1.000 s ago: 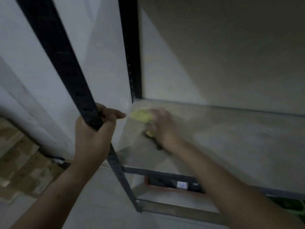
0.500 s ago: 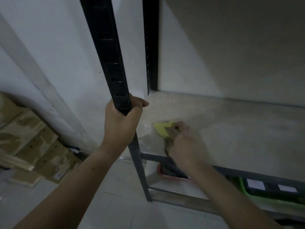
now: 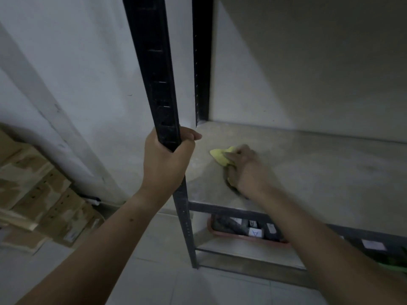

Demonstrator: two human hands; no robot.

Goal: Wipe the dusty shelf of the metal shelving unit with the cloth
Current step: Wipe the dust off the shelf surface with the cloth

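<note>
A pale, dusty shelf board (image 3: 319, 168) spans the dark metal shelving unit. My right hand (image 3: 242, 166) presses a yellow cloth (image 3: 220, 156) flat on the board near its left front corner; part of the cloth is hidden under the palm. My left hand (image 3: 165, 159) is wrapped around the unit's black front-left upright post (image 3: 158, 73), just above shelf level.
The rear upright (image 3: 201, 62) stands against the white wall. Under the board, a lower shelf holds a reddish tray (image 3: 222, 233) of dark labelled items and something green (image 3: 396, 266) at far right. Cardboard and wood pieces (image 3: 41, 201) lean on the floor at left.
My right hand and the cloth slid from the shelf's back left corner toward its front edge, then slightly back inward. My left hand kept its grip on the post while the view shifted.
</note>
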